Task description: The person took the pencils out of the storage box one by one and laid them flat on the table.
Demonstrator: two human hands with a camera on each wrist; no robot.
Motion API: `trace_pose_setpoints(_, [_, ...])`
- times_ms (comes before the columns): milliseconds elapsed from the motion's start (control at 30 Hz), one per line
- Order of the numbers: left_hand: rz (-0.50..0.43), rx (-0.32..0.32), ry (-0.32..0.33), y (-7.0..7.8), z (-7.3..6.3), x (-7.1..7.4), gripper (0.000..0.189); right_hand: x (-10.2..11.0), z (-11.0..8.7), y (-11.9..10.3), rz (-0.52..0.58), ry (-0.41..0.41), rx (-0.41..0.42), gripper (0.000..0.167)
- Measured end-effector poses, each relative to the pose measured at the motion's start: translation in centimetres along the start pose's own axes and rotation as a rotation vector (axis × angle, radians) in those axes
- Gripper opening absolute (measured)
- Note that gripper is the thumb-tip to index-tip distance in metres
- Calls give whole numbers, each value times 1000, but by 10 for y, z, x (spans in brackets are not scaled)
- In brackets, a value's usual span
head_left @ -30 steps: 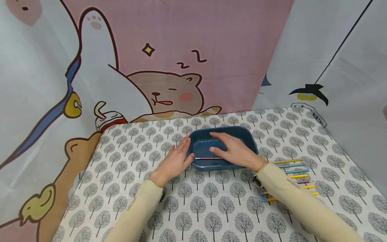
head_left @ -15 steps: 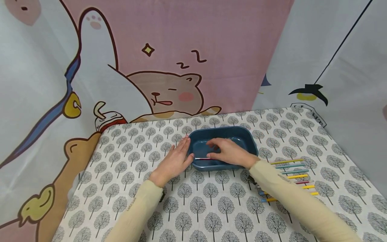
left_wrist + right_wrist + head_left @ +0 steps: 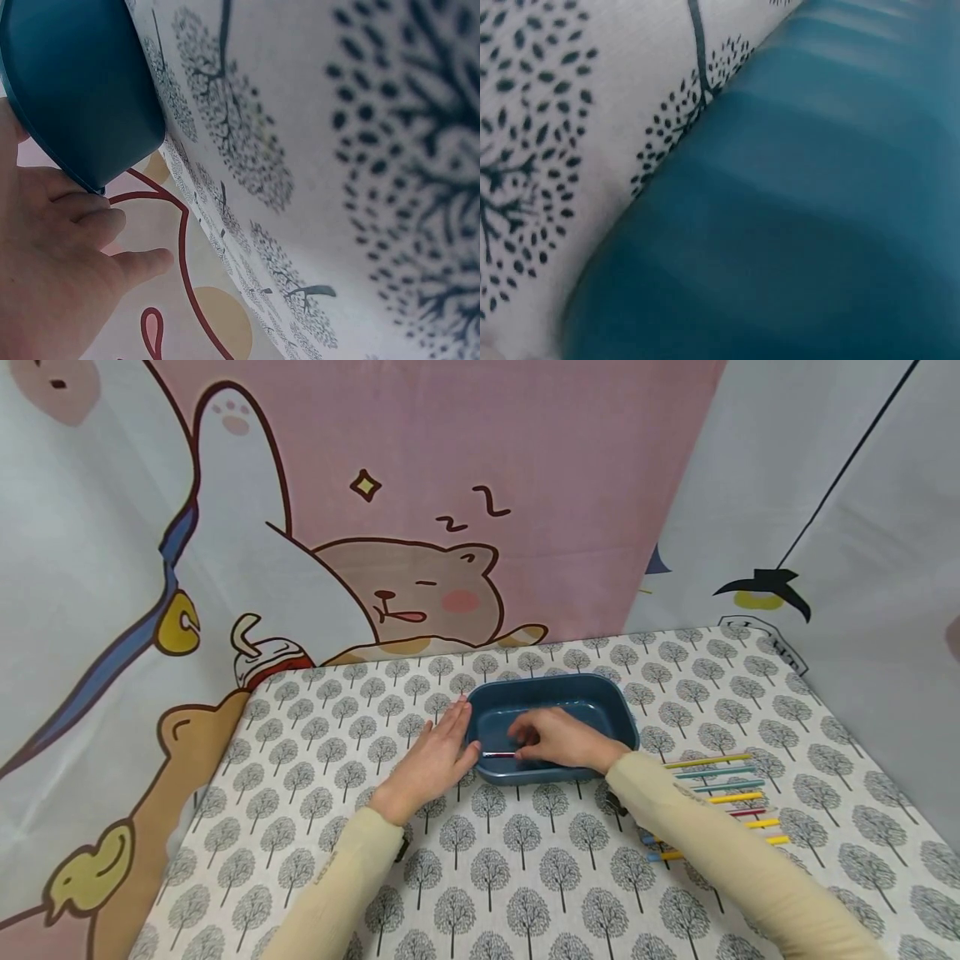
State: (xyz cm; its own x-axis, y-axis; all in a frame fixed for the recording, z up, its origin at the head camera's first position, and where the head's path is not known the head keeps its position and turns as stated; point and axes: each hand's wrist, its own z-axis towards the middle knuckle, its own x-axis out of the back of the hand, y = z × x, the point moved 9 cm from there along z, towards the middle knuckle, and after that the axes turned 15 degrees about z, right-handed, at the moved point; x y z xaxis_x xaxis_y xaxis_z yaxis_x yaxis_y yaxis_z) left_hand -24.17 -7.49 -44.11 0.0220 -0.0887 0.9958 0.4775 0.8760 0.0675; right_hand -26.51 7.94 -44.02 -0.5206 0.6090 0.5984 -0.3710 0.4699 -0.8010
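A dark blue rectangular tub (image 3: 555, 773) stands on the tree-patterned cloth. Inside, a thin dark red pencil (image 3: 498, 755) lies along the near wall, its right part hidden by my right hand (image 3: 562, 739). That hand reaches over the near rim with bent fingers, its thumb beside the pencil; whether it pinches the pencil is not plain. My left hand (image 3: 431, 764) rests against the tub's left end, fingers extended. In the left wrist view, fingers of the left hand (image 3: 64, 259) touch the rim of the tub (image 3: 90, 97). The right wrist view is filled mostly by the tub's outer wall (image 3: 780, 210).
Right of the tub, partly under my right forearm, several pencils lie in a row: a yellow one (image 3: 735, 797), a teal one (image 3: 727, 772) and others. The patterned cloth (image 3: 420, 902) covers the table. Printed curtains (image 3: 585, 510) rise behind and at both sides.
My right hand has lowered into the tub and moved slightly left, its fingers bending from spread to curled near the pencil. The left hand and the tub stay in place.
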Motion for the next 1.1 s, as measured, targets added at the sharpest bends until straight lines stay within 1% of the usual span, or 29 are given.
trace_pose_setpoints(100, [4,-3,-4,0,0,0,69,-2,2,2,5,-14,-5,28])
trace_pose_setpoints(433, [1,-9,-3,1,-1,2,69,-7,4,6,14,-58,-59,15])
trace_pose_setpoints(600, [2,-5,1,1,0,2,69,-9,6,8,-24,-78,-62,9])
trace_pose_setpoints(767, [-1,-4,1,1,0,1,69,-10,7,8,-54,-87,-75,11])
trace_pose_setpoints(900, [-9,-3,4,0,0,0,69,-11,8,10,-52,-89,-92,15])
trace_pose_setpoints(1100, [-8,-3,1,0,1,-1,69,-12,7,10,-48,-94,-85,16])
